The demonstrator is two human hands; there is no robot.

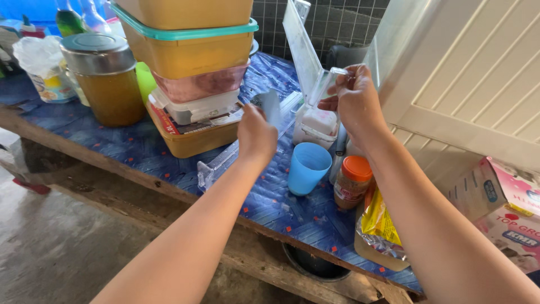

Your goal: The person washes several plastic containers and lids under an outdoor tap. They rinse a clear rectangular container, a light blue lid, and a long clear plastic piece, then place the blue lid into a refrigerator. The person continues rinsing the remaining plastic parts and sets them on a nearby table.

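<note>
In the head view, both bare arms are stretched forward over a table covered with a blue patterned cloth (140, 152). The right hand (354, 101) is raised above a small clear plastic box (316, 126) that holds something white, and its fingers are closed in a pinch on a small clear plastic piece (327, 84); that piece is held tilted, its long axis running from upper right down to lower left, just beside the box's upright hinged lid (301, 48). The left hand (256, 135) is seen from the back, loosely closed around a thin greyish flat thing (271, 107) whose upper end sticks up past the knuckles; exactly what it is cannot be told. The clear box lies between the two hands, slightly beyond them and nearer to the right hand, which is directly above it, while the left hand is off to its left. Just in front of the box a light blue cup (308, 168) is standing upright, and to its right an orange-lidded jar (352, 181) and a yellow foil packet (382, 231) are found near the table edge. Left of the left hand a stack of tubs (188, 62) is piled, yellow ones with a teal lid on top, and a clear plastic tray (216, 163) is lying at its foot. Further left a metal-lidded jar (107, 79) of amber liquid is set.
</note>
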